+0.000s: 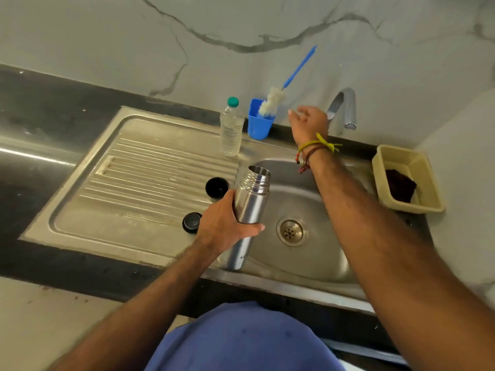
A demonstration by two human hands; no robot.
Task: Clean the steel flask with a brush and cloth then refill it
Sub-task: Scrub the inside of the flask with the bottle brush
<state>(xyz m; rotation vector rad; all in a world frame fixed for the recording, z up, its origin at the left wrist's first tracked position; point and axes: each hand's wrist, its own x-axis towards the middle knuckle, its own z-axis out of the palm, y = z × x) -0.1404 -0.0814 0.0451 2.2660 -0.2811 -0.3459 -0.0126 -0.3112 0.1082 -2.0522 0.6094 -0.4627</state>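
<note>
My left hand (224,225) grips the steel flask (250,202) round its middle, holding it tilted over the left rim of the sink basin (316,207), its mouth uncovered. My right hand (308,121) is raised near the wall, just right of the bottle brush (273,101), with relaxed fingers and nothing in it. The brush has white bristles and a blue handle and stands in a blue cup (259,127). A dark brown cloth (400,189) lies in a beige basket (428,180) at the right. Two black flask caps (216,186) (191,221) sit on the drainboard.
A clear plastic water bottle (231,129) with a green cap stands left of the blue cup. The steel tap (344,108) curves over the basin behind my right hand. The ribbed drainboard (150,170) stretches to the left. A marble wall rises behind the black counter.
</note>
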